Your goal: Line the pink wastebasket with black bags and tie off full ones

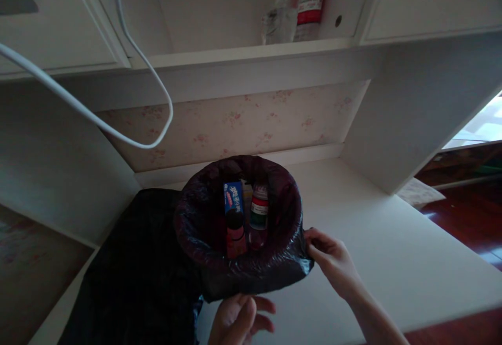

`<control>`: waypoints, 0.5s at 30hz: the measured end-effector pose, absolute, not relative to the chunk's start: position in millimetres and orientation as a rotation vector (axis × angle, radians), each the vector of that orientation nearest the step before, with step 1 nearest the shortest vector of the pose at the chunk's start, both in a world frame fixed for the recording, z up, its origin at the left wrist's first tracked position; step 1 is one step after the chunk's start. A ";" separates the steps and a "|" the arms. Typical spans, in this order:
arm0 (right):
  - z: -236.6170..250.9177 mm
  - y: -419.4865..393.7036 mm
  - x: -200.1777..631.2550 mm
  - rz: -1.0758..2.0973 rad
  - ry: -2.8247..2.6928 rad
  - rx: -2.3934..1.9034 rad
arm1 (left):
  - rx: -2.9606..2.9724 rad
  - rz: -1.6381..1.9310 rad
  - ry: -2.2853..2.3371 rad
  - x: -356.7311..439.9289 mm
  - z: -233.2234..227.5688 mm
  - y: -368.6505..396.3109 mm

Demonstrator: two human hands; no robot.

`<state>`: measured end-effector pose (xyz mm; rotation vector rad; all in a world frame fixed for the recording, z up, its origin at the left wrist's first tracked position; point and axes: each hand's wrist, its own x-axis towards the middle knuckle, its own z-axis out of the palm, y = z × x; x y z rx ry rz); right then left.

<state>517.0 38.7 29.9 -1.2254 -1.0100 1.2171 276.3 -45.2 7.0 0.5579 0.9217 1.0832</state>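
A round bin lined with a black plastic bag (290, 269) stands on the white surface, the bag's edge folded over its rim. Inside lie a blue box (232, 194), a bottle with a red, white and green label (259, 208), and a red container with a black cap (236, 240). At the bin's right side, my right hand (333, 261) pinches the bag's outer edge between thumb and fingers. Just below the front edge is my left hand (237, 321), fingers apart and nothing in its grasp; whether its fingertips touch the bag is unclear.
Dark plastic (137, 277) spreads over the surface left of the bin. A white cable (133, 138) hangs at upper left. Above, a shelf (235, 55) holds a clear plastic bottle (280, 21) and a red-and-green labelled container (311, 5). White panels (423, 99) flank the desktop (376, 230).
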 end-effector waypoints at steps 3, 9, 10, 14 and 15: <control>31.4 31.8 519.6 1.216 -1.124 -1.146 | 0.494 1.207 0.969 277.0 -6.3 -37.0; 23.5 26.7 517.6 1.341 -1.342 -0.994 | 0.281 1.466 0.920 287.9 9.1 -30.7; 21.1 27.2 516.3 1.352 -1.371 -0.981 | 0.296 1.481 0.893 287.3 14.3 -30.8; 11.4 32.5 516.3 1.369 -1.434 -0.991 | 0.438 1.457 0.833 269.8 23.1 -34.2; 9.0 34.8 517.4 1.403 -1.406 -1.007 | 0.444 1.443 0.826 264.0 21.6 -35.4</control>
